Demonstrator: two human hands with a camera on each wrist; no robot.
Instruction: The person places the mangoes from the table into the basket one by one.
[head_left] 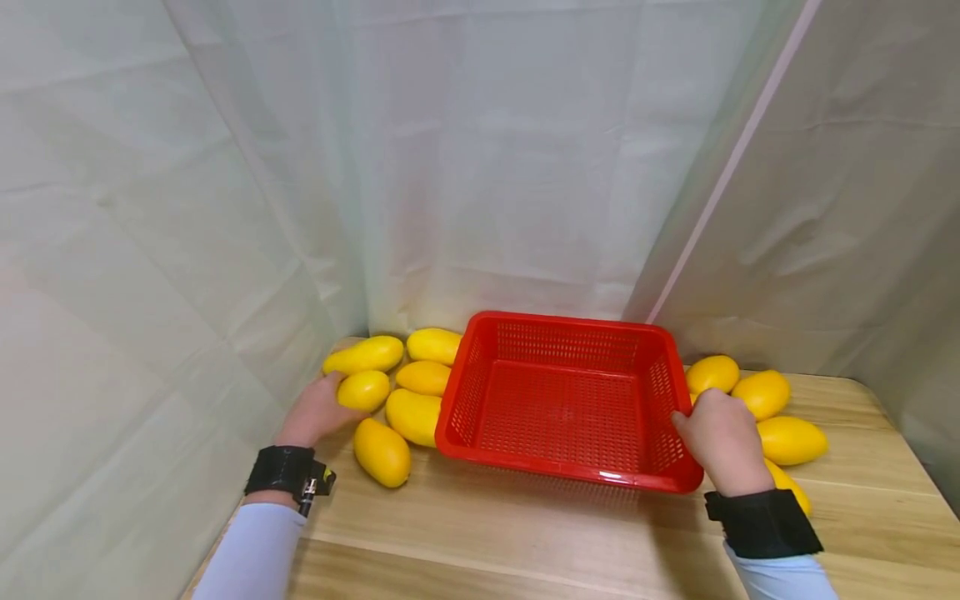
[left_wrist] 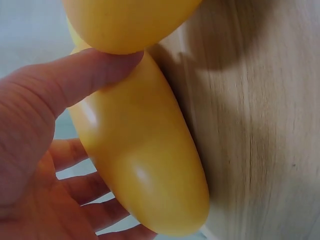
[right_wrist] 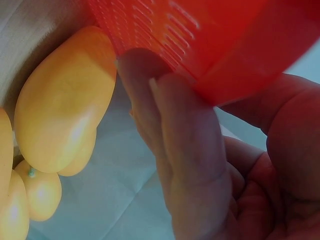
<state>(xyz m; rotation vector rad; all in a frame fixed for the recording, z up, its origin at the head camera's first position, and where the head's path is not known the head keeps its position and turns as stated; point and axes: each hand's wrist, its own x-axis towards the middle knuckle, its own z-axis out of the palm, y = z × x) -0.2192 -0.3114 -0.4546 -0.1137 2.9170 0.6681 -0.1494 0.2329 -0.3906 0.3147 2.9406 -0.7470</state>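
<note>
At the left of the table, my left hand [head_left: 317, 410] grips a yellow mango [head_left: 363, 390]. In the left wrist view the thumb lies across one end of a mango [left_wrist: 145, 160], with the other fingers along its far side. A second mango [left_wrist: 130, 22] sits close above the thumb. My right hand [head_left: 723, 437] pinches the right rim of a red plastic basket [head_left: 562, 471], thumb on one side and fingers [right_wrist: 192, 135] on the other. Nothing lies in the basket. Its near side appears raised off the table; whether the far side touches is hidden.
Several mangoes [head_left: 382, 452] lie left of the basket, some partly behind its edge. More mangoes [head_left: 792, 440] lie right of it, around my right hand. Pale sheeting [head_left: 525, 167] hangs behind and beside the wooden table [head_left: 487, 542].
</note>
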